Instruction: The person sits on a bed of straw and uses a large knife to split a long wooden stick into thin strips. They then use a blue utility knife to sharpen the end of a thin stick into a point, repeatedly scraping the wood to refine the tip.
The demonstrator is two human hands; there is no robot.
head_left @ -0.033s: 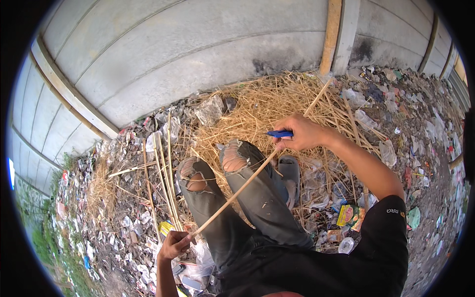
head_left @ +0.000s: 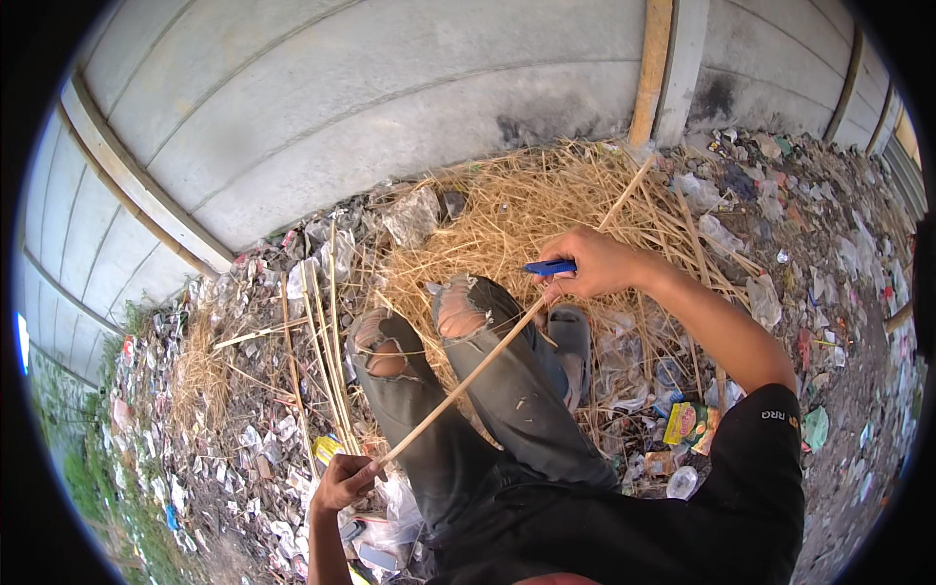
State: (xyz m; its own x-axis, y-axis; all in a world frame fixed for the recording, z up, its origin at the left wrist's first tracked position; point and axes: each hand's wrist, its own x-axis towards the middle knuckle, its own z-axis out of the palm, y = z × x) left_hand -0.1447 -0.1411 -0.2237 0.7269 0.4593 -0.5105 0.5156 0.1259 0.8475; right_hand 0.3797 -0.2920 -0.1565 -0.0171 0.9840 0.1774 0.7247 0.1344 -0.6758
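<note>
A long pale bamboo strip (head_left: 474, 376) slants across my bent knees, from lower left to upper right. Its lower end is pinched in my left hand (head_left: 347, 482), thumb on top. Farther up, my right hand (head_left: 583, 264) is closed around a blue cutter knife (head_left: 551, 266), and the strip runs under those same fingers. Whether the blade touches the strip is hidden by the fingers. Past the right hand, the strip's far end reaches over a heap of straw-coloured shavings (head_left: 507, 210).
Several loose bamboo strips (head_left: 327, 351) lie on the ground left of my knees. Plastic litter covers the soil all around, including a yellow-green packet (head_left: 686, 426) and a clear cup (head_left: 682, 483). A grey concrete wall (head_left: 390, 97) with a wooden post (head_left: 651, 73) stands ahead.
</note>
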